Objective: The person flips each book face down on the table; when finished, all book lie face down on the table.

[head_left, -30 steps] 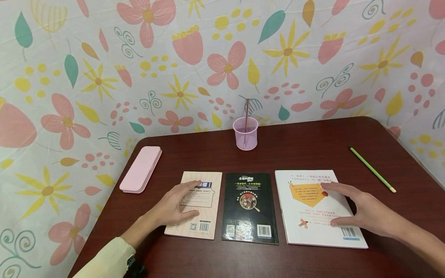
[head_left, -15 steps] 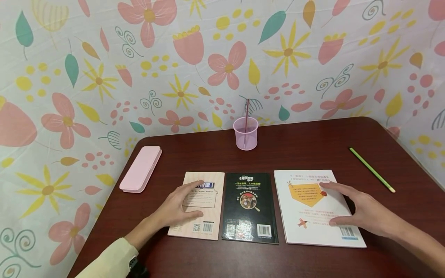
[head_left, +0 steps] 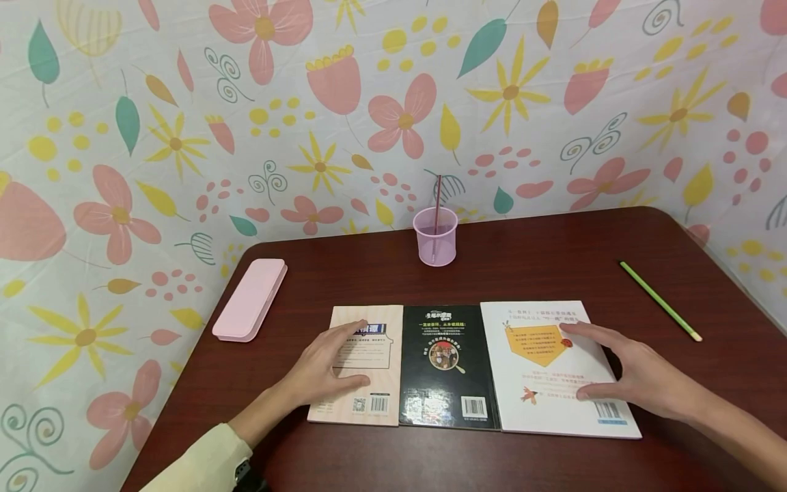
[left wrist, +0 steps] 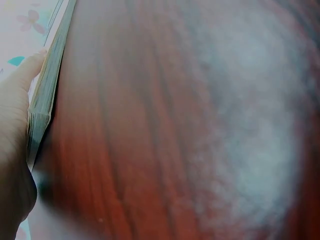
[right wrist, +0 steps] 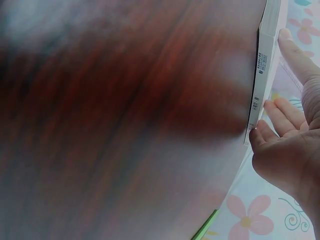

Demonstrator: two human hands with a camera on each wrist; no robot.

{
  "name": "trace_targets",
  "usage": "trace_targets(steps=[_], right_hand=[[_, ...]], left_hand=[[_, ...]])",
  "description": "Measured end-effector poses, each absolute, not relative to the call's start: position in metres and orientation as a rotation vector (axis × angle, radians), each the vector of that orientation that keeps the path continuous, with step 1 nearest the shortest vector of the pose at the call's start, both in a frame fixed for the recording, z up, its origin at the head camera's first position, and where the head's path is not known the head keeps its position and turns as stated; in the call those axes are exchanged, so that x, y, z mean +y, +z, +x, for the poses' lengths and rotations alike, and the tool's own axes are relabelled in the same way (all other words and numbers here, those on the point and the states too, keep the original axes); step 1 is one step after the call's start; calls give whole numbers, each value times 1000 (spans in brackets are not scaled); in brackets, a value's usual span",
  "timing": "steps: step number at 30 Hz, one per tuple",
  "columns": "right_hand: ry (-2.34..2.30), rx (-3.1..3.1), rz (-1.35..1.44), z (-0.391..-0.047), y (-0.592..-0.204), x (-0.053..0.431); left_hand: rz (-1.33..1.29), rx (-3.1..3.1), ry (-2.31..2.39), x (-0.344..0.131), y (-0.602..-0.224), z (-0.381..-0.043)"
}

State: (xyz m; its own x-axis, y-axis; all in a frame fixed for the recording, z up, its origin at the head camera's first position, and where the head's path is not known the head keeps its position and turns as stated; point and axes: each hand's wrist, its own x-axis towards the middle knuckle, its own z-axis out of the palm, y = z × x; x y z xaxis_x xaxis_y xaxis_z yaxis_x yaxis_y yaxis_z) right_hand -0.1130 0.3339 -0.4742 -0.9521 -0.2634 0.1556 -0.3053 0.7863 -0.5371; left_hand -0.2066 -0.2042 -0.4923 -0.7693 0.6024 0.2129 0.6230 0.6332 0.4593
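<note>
Three books lie side by side, back covers up. My left hand rests on the left edge of the cream book, fingers and thumb spread over its cover. To its right, the black book meets both neighbours along its sides. My right hand touches the right side of the larger white book, thumb and index finger reaching over the cover. In the right wrist view, fingertips press the spine of that white book. The left wrist view shows the cream book's page edges beside the left hand.
A pink pencil case lies at the table's left. A lilac mesh cup at the back holds a dark red pencil. A green pencil lies at the right. Patterned cloth hangs behind the dark table.
My left hand and the cream book have moved right. The right hand and the white book have moved slightly left. The gaps beside the black book have closed, and it has shifted slightly right.
</note>
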Motion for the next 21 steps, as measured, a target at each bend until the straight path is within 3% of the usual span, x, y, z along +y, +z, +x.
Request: trace_targets(steps=[21], right_hand=[[896,-2930,468,-112,-474,333]], left_hand=[[-1047,-2827,-784,-198,-492,-203]])
